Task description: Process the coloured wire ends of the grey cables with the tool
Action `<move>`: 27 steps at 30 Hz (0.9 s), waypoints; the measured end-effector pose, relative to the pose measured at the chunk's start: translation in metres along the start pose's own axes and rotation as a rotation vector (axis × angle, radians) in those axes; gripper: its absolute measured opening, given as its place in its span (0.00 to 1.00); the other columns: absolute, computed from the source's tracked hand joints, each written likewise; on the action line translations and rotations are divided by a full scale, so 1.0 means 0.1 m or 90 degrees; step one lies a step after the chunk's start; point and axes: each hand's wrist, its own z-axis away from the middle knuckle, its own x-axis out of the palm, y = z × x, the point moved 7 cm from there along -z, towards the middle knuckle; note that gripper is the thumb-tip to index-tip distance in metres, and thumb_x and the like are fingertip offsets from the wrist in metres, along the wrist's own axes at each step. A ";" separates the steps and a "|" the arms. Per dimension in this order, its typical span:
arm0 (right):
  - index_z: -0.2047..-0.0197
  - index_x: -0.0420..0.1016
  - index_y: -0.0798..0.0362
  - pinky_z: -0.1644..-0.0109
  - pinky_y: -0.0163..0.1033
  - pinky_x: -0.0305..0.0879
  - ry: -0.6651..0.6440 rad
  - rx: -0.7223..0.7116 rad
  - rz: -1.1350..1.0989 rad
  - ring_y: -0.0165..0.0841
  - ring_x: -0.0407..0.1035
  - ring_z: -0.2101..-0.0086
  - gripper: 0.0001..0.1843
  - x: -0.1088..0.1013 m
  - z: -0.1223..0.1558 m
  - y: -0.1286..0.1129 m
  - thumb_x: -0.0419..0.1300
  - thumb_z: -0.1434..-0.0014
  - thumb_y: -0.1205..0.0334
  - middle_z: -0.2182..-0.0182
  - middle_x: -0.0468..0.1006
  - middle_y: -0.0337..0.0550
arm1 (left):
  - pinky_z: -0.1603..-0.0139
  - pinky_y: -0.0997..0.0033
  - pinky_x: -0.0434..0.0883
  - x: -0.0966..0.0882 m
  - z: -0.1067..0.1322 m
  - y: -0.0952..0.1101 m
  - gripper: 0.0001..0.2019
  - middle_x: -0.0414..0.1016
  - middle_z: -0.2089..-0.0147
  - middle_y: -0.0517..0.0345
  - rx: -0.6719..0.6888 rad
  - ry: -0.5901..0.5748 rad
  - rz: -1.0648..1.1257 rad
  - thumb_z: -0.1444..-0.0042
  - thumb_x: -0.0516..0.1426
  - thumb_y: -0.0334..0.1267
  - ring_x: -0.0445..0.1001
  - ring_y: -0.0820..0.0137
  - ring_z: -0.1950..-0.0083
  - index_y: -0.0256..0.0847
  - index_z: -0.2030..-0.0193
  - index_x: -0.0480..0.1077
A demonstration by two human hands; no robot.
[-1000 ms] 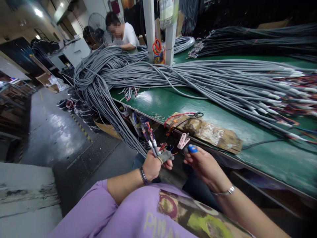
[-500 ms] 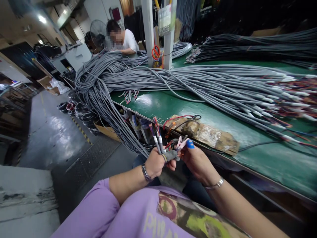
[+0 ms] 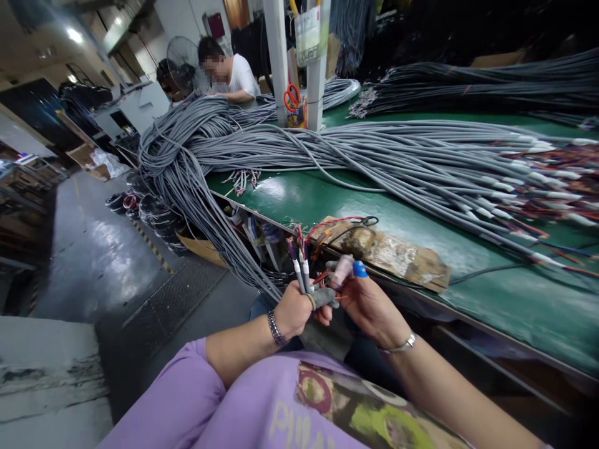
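Observation:
My left hand is closed around grey cables whose stripped ends stand upright with coloured wires fanning out. A grey cover sits on its thumb. Short red and orange wires stick out beside that thumb. Close by on the right, my right hand pinches a pink clip, blurred by motion, right at those wires. Blue tape wraps a digit of the right hand. Whether the clip's jaws touch a wire cannot be made out.
A thick bundle of grey cables crosses the green table and hangs over its near edge. A taped wooden board lies along that edge. Behind stands a white post with orange scissors; a person works beyond.
The pink clip has turned in my right hand and is now blurred. My left hand keeps its grip, and the cable ends have shifted slightly right and down.

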 end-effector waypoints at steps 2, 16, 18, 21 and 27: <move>0.66 0.72 0.51 0.70 0.38 0.66 0.014 0.020 -0.066 0.33 0.66 0.74 0.28 -0.02 0.00 0.01 0.61 0.51 0.33 0.74 0.72 0.41 | 0.84 0.75 0.63 0.00 0.03 -0.01 0.24 0.68 0.85 0.58 -0.001 -0.005 0.000 0.63 0.66 0.56 0.64 0.76 0.86 0.33 0.79 0.69; 0.73 0.71 0.55 0.69 0.34 0.63 -0.090 0.121 0.038 0.27 0.64 0.76 0.22 0.01 0.20 0.08 0.70 0.56 0.45 0.78 0.71 0.38 | 0.83 0.77 0.62 -0.09 0.07 -0.07 0.23 0.67 0.84 0.60 0.019 -0.014 -0.042 0.58 0.65 0.55 0.63 0.77 0.85 0.33 0.77 0.69; 0.74 0.72 0.57 0.70 0.32 0.60 -0.084 0.078 0.123 0.26 0.62 0.77 0.22 0.00 0.24 0.03 0.70 0.56 0.46 0.78 0.71 0.37 | 0.82 0.77 0.63 -0.11 0.10 -0.14 0.22 0.67 0.84 0.60 0.022 -0.015 -0.079 0.56 0.64 0.55 0.63 0.77 0.84 0.34 0.77 0.69; 0.74 0.73 0.57 0.72 0.32 0.57 -0.085 0.041 0.197 0.25 0.60 0.77 0.23 0.00 0.27 0.00 0.69 0.57 0.44 0.79 0.71 0.35 | 0.80 0.76 0.64 -0.15 0.15 -0.21 0.22 0.67 0.84 0.60 0.024 -0.002 -0.139 0.55 0.64 0.55 0.64 0.76 0.83 0.35 0.76 0.68; 0.78 0.72 0.57 0.74 0.31 0.55 0.016 0.067 0.249 0.24 0.57 0.80 0.21 -0.21 0.26 0.10 0.73 0.63 0.50 0.84 0.67 0.31 | 0.80 0.75 0.63 -0.11 0.12 -0.28 0.23 0.68 0.84 0.59 0.013 -0.014 -0.185 0.59 0.65 0.57 0.64 0.74 0.82 0.35 0.77 0.70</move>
